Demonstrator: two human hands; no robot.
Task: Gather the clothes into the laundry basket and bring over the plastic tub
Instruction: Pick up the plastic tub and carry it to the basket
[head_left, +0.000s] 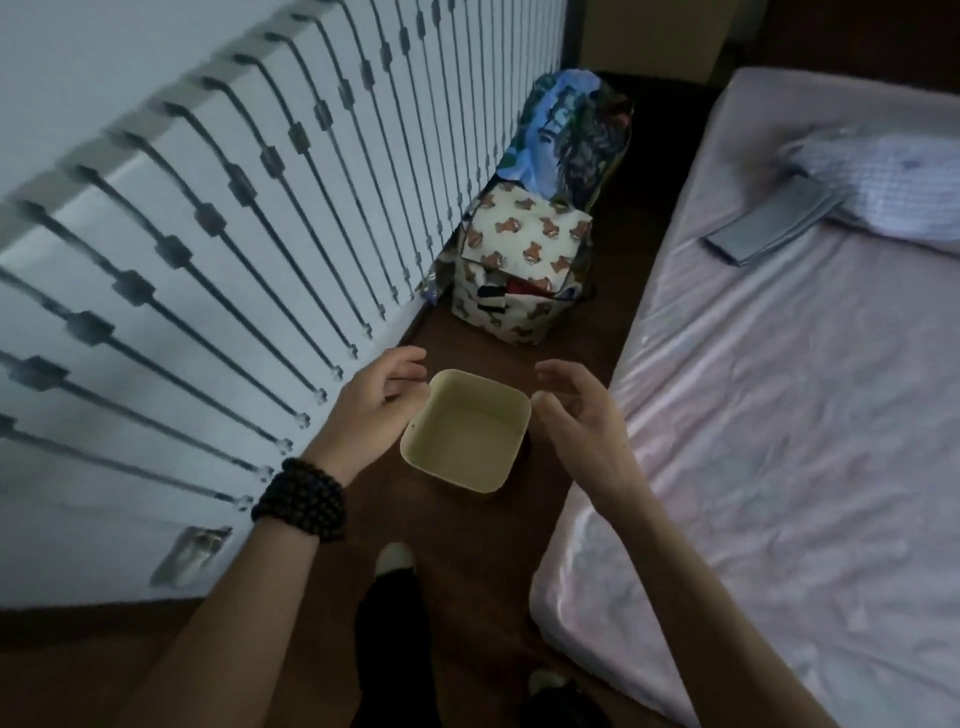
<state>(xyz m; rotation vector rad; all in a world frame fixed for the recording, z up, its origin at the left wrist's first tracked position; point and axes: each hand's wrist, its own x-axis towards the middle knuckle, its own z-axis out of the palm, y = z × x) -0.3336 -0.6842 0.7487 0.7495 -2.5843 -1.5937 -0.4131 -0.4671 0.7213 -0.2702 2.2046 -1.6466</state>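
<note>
A pale yellow square plastic tub (467, 431) stands empty on the dark wooden floor between my hands. My left hand (376, 400), with a black bead bracelet on the wrist, hovers by the tub's left rim, fingers apart. My right hand (576, 410) is at the tub's right side, fingers curled but apart; whether either hand touches the rim I cannot tell. Farther ahead, the bear-print fabric laundry basket (524, 270) sits on the floor with clothes inside and a blue and dark garment (571, 135) piled on top.
A white wall with black striped decoration (208, 234) runs along the left. A bed with a pink sheet (779, 415) fills the right, with a pale checked pillow (893, 187) and a grey folded item (769, 228) on it. My feet (395, 561) stand in the narrow floor strip.
</note>
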